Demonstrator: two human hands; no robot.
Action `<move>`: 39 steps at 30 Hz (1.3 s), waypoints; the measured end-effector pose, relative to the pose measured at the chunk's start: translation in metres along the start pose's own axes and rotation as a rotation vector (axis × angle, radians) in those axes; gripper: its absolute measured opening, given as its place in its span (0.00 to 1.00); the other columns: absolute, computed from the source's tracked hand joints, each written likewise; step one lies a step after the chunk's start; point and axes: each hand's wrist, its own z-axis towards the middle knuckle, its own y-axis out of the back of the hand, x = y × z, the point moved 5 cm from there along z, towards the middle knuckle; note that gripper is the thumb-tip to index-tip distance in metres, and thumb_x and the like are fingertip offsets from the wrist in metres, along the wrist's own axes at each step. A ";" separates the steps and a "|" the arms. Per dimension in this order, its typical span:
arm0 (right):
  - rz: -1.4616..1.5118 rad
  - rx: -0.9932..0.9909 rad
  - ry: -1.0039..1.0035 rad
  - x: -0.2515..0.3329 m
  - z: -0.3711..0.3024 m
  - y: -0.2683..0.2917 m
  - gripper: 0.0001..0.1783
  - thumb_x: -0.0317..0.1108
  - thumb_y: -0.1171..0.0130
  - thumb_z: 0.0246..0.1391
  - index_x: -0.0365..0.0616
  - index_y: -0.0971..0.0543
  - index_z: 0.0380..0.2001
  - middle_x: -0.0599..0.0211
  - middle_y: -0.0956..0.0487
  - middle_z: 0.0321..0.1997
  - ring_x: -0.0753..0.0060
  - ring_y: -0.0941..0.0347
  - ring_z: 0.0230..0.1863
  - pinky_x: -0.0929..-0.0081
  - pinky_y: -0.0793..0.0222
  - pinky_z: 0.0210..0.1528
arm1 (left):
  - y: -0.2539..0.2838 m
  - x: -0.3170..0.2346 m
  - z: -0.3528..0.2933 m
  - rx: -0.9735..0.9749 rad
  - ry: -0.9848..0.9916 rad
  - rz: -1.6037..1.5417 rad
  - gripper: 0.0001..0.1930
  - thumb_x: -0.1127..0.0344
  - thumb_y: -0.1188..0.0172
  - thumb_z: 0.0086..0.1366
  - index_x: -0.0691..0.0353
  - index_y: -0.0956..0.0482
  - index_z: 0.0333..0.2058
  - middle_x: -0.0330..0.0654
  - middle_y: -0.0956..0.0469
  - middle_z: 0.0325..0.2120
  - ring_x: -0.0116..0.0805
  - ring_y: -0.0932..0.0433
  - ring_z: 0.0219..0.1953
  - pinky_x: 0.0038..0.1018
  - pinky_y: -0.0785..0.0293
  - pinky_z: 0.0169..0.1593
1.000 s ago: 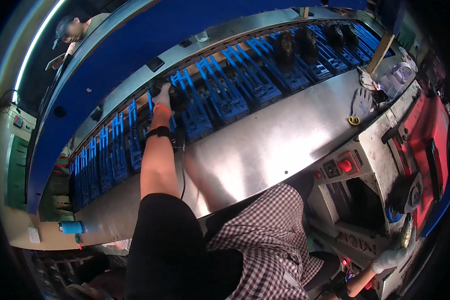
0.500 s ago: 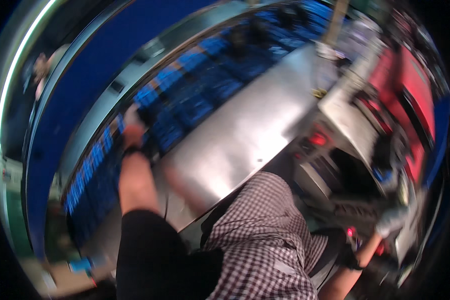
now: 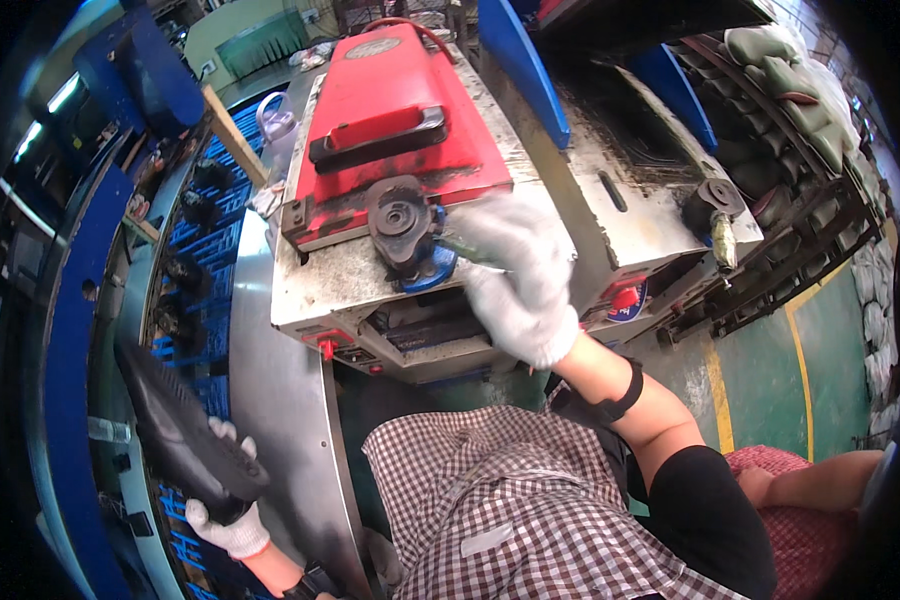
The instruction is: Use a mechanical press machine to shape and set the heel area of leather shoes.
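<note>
My left hand (image 3: pixel 232 530), in a white knit glove, grips a black shoe (image 3: pixel 185 435) by one end, its long dark form slanting up to the left. The shoe hangs beside a steel bench, over the blue slatted line. In a white glove too, my right hand (image 3: pixel 520 275) has its fingers curled around the lever handle (image 3: pixel 467 250) of a black round latch (image 3: pixel 398 220); motion smears the fingers a little. This latch sits at the front of a machine with a red lid (image 3: pixel 405 110). The lid lies down and carries a black bar handle (image 3: pixel 378 138).
The steel bench (image 3: pixel 285 400) runs along my left, next to the blue slatted line (image 3: pixel 215 315). A second machine (image 3: pixel 635 180) with a raised lid and a taped lever (image 3: pixel 723 240) stands at right. Beyond are racks (image 3: pixel 770 150) of shoes. Another person's arm (image 3: pixel 820 482) is close at lower right.
The view has swung right toward the red-lidded machine. My left hand, earlier stretched over the blue line, now shows the black shoe in it. My right hand remains at the lever.
</note>
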 end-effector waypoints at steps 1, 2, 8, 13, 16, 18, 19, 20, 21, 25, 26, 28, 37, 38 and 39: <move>0.140 0.136 -0.025 0.017 0.009 -0.002 0.24 0.32 0.37 0.51 0.37 0.21 0.53 0.52 0.19 0.46 0.47 0.23 0.49 0.52 0.28 0.56 | -0.033 0.011 0.012 0.044 0.024 -0.048 0.58 0.53 0.28 0.53 0.67 0.54 0.75 0.61 0.47 0.73 0.59 0.44 0.74 0.59 0.51 0.77; 0.285 0.265 -0.146 0.028 0.008 -0.008 0.28 0.34 0.39 0.55 0.35 0.24 0.59 0.49 0.21 0.52 0.46 0.25 0.54 0.53 0.30 0.60 | -0.064 0.024 0.024 0.106 0.062 -0.120 0.56 0.56 0.29 0.53 0.66 0.52 0.75 0.60 0.50 0.74 0.59 0.50 0.76 0.57 0.56 0.78; 1.003 0.522 -0.758 0.062 0.004 -0.013 0.53 0.38 0.41 0.61 0.39 0.60 0.79 0.46 0.49 0.81 0.55 0.57 0.82 0.66 0.59 0.79 | -0.165 0.111 0.055 0.218 0.128 0.120 0.46 0.43 0.41 0.61 0.65 0.41 0.72 0.51 0.35 0.69 0.49 0.33 0.68 0.44 0.39 0.73; 0.635 0.243 -0.882 -0.012 0.027 0.096 0.43 0.43 0.47 0.60 0.38 0.44 0.76 0.53 0.26 0.64 0.68 0.26 0.62 0.74 0.30 0.62 | -0.248 0.162 0.114 0.412 0.131 0.835 0.41 0.56 0.39 0.70 0.64 0.48 0.74 0.42 0.37 0.70 0.38 0.39 0.72 0.36 0.44 0.74; 0.711 0.195 -1.141 -0.059 0.041 0.159 0.37 0.42 0.49 0.64 0.39 0.39 0.73 0.60 0.25 0.64 0.70 0.24 0.60 0.70 0.27 0.60 | -0.349 0.155 0.138 0.717 -0.222 0.770 0.42 0.47 0.51 0.76 0.68 0.56 0.76 0.58 0.46 0.74 0.45 0.47 0.77 0.40 0.53 0.77; 0.379 0.343 -1.201 -0.110 0.052 0.195 0.39 0.46 0.45 0.62 0.42 0.37 0.73 0.59 0.23 0.64 0.71 0.23 0.58 0.70 0.23 0.54 | -0.388 0.155 0.173 0.742 -0.360 0.798 0.43 0.50 0.44 0.75 0.69 0.54 0.75 0.60 0.42 0.72 0.49 0.44 0.76 0.38 0.47 0.75; 0.165 0.417 -1.272 -0.137 0.054 0.217 0.41 0.49 0.43 0.60 0.44 0.35 0.73 0.58 0.24 0.64 0.71 0.24 0.59 0.68 0.23 0.53 | -0.414 0.162 0.188 0.756 -0.492 0.972 0.39 0.47 0.53 0.77 0.70 0.50 0.75 0.55 0.37 0.71 0.44 0.38 0.73 0.39 0.46 0.75; -0.070 0.402 -1.175 -0.161 0.061 0.235 0.43 0.51 0.42 0.56 0.44 0.34 0.73 0.54 0.22 0.63 0.68 0.22 0.58 0.67 0.22 0.51 | -0.442 0.171 0.207 0.781 -0.496 0.963 0.38 0.46 0.52 0.77 0.69 0.45 0.74 0.54 0.36 0.70 0.42 0.35 0.72 0.37 0.42 0.73; -0.274 0.398 -1.059 -0.191 0.065 0.239 0.46 0.54 0.41 0.52 0.45 0.33 0.73 0.51 0.21 0.63 0.65 0.21 0.56 0.67 0.21 0.50 | -0.467 0.177 0.226 0.840 -0.642 0.929 0.33 0.54 0.47 0.75 0.72 0.37 0.68 0.58 0.31 0.66 0.41 0.30 0.67 0.31 0.39 0.70; -0.440 0.590 -1.067 -0.299 0.055 0.239 0.50 0.59 0.38 0.48 0.50 0.33 0.73 0.47 0.29 0.72 0.50 0.35 0.73 0.66 0.42 0.74 | -0.580 0.199 0.258 0.960 -1.390 1.264 0.25 0.55 0.47 0.71 0.65 0.27 0.60 0.60 0.26 0.59 0.55 0.27 0.61 0.38 0.32 0.65; -0.534 0.676 -0.950 -0.307 0.069 0.213 0.47 0.55 0.39 0.52 0.50 0.34 0.74 0.46 0.26 0.69 0.49 0.33 0.71 0.66 0.40 0.73 | -0.626 0.185 0.310 0.883 -1.492 1.369 0.22 0.55 0.47 0.71 0.63 0.25 0.56 0.58 0.25 0.56 0.54 0.25 0.59 0.39 0.31 0.62; -0.660 0.864 -0.974 -0.335 0.056 0.206 0.51 0.58 0.38 0.53 0.55 0.41 0.77 0.50 0.41 0.78 0.49 0.41 0.76 0.54 0.30 0.68 | -0.669 0.197 0.351 0.796 -1.639 1.479 0.18 0.54 0.46 0.70 0.60 0.21 0.50 0.55 0.22 0.50 0.51 0.22 0.54 0.40 0.27 0.57; -0.357 0.896 -1.415 -0.345 0.030 0.212 0.53 0.55 0.41 0.59 0.58 0.55 0.80 0.53 0.50 0.82 0.45 0.44 0.77 0.43 0.22 0.60 | -0.678 0.215 0.280 0.858 -0.920 0.964 0.12 0.63 0.44 0.65 0.61 0.14 0.32 0.42 0.19 0.24 0.29 0.22 0.29 0.31 0.24 0.36; -0.394 0.895 -1.367 -0.344 0.035 0.209 0.53 0.56 0.42 0.58 0.58 0.54 0.80 0.52 0.47 0.81 0.45 0.37 0.74 0.45 0.21 0.59 | -0.680 0.213 0.282 0.863 -0.879 1.043 0.11 0.63 0.44 0.66 0.61 0.14 0.32 0.41 0.19 0.24 0.28 0.22 0.29 0.31 0.25 0.35; -0.383 0.896 -1.366 -0.346 0.032 0.206 0.53 0.56 0.42 0.58 0.58 0.54 0.80 0.52 0.47 0.81 0.45 0.37 0.74 0.45 0.21 0.59 | -0.680 0.212 0.285 0.868 -0.837 1.120 0.11 0.64 0.44 0.67 0.61 0.15 0.31 0.40 0.19 0.25 0.28 0.23 0.29 0.31 0.26 0.35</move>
